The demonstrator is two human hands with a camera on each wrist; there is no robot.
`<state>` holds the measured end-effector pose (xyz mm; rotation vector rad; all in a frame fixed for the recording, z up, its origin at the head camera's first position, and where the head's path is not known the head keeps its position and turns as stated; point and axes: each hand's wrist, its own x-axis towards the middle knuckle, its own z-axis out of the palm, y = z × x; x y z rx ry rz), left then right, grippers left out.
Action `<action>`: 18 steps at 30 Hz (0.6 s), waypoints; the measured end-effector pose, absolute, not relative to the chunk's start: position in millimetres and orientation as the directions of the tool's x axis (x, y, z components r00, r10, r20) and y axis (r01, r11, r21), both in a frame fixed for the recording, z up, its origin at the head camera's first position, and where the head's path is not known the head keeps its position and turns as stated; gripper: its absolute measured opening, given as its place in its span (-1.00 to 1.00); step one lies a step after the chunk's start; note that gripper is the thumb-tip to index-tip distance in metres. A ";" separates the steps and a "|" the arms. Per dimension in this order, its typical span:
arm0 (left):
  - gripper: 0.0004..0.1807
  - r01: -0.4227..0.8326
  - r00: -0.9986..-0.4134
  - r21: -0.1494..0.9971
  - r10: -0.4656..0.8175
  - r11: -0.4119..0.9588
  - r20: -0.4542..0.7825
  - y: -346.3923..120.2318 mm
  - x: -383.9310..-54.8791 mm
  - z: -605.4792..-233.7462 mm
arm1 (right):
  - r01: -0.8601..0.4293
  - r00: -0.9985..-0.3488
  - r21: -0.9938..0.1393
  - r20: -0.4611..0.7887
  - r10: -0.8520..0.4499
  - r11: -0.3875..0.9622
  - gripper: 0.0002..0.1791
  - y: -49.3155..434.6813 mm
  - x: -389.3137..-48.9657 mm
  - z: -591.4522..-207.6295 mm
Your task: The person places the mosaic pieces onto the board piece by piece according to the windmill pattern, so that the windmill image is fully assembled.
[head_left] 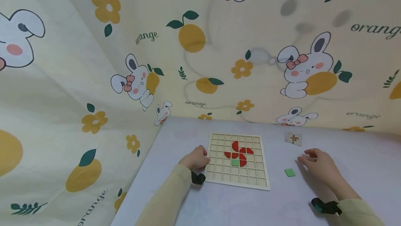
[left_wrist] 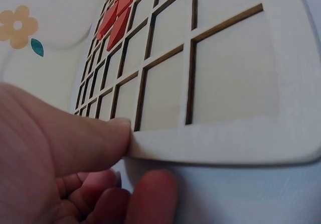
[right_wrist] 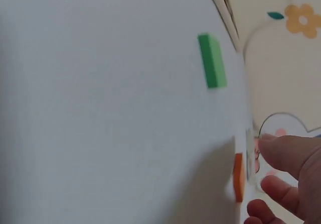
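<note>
My left hand grips the left edge of a pale wooden grid board. In the left wrist view its thumb presses on the rim and the other fingers are curled beside the edge. Several red pieces form a pinwheel on the grid, with a green square among them. Over the table to the right, my right hand holds nothing, its fingers loosely bent and apart. A loose green square tile lies between board and right hand. The right wrist view shows an orange piece near the fingers.
A small pattern card with a pinwheel picture lies behind the right hand. The white table meets a printed curtain at the back and left.
</note>
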<state>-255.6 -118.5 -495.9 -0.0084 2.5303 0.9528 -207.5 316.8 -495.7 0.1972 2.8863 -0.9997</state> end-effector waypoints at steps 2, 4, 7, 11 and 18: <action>-0.75 -0.156 -0.905 0.626 0.143 0.764 -0.401 -119.0 -255.9 -496.2 | 0.176 -0.983 -0.611 -0.154 0.102 0.772 -0.17 322.1 -206.7 -497.6; -0.75 -0.156 -0.905 0.628 0.145 0.762 -0.401 -118.9 -256.0 -496.8 | 0.193 -0.979 -0.601 -0.168 0.114 0.775 -0.17 325.5 -206.0 -500.0; -0.75 -0.150 -0.907 0.643 0.154 0.751 -0.392 -118.7 -256.1 -498.4 | 0.197 -0.978 -0.588 -0.170 0.118 0.784 -0.19 329.1 -205.5 -500.8; -0.76 -0.151 -0.908 0.656 0.159 0.739 -0.388 -118.2 -255.8 -499.8 | 0.197 -0.978 -0.586 -0.174 0.115 0.786 -0.24 331.7 -205.8 -499.8; -0.76 -0.176 -0.907 0.641 0.130 0.747 -0.400 -117.9 -255.6 -498.6 | 0.181 -0.979 -0.588 -0.185 0.087 0.788 -0.34 330.4 -206.7 -502.9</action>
